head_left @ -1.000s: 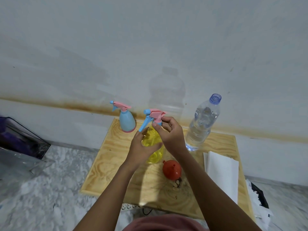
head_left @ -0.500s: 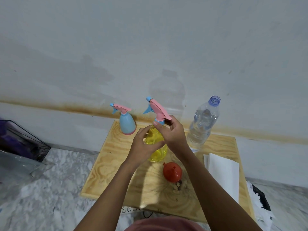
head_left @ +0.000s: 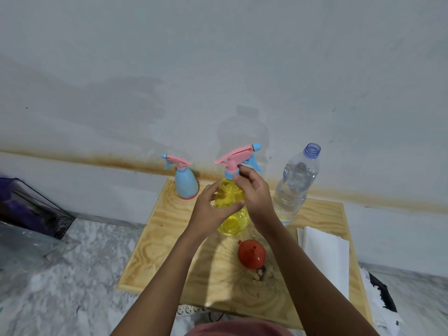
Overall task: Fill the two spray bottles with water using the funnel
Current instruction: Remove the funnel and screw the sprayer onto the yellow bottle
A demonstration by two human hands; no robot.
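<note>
A yellow spray bottle (head_left: 231,221) stands on the wooden board (head_left: 164,241), near its middle. My left hand (head_left: 209,213) is wrapped around its body. My right hand (head_left: 254,192) grips the blue collar below its pink spray head (head_left: 236,156), whose nozzle points right. A blue spray bottle (head_left: 185,183) with a pink head stands behind, to the left. An open clear water bottle (head_left: 294,187) stands to the right, partly filled. A red funnel (head_left: 251,254) lies upside down in front of the yellow bottle.
Folded white paper (head_left: 326,255) lies at the board's right side. A grey wall rises directly behind the board. A dark clear-walled box (head_left: 31,212) sits on the marble floor at left. A white power strip (head_left: 190,310) peeks out under the board's front edge.
The yellow bottle's spray head has turned: its nozzle pointed left and down, then up-left, and now points right. My right hand has twisted at the collar while my left hand stayed on the body.
</note>
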